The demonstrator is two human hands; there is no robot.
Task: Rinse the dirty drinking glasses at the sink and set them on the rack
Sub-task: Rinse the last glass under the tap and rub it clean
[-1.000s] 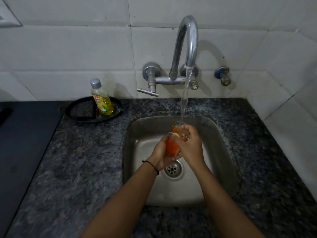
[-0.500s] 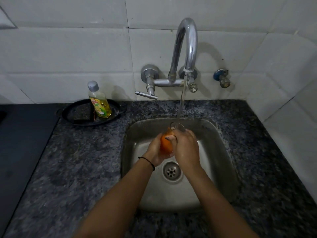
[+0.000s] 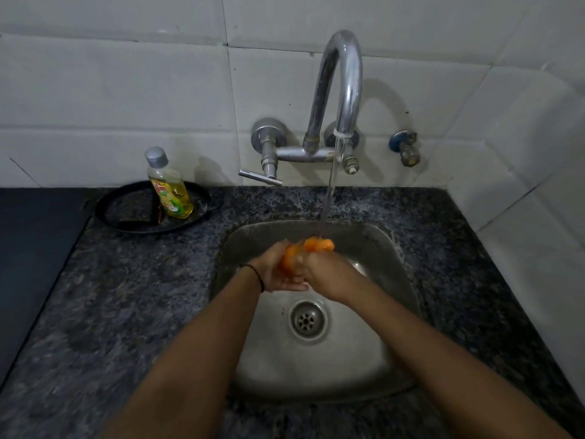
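Glass [image 3: 318, 245] blurs orange, gripped between left hand [image 3: 273, 271] and right hand [image 3: 330, 275].

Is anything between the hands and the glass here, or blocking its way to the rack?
Nothing between them: the left hand and right hand both hold the orange glass under the tap's stream, over the sink. No rack is in view, so the way there cannot be judged.

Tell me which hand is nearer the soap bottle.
Left. The left hand holds the glass on the side toward the soap bottle; the right hand holds it farther away.
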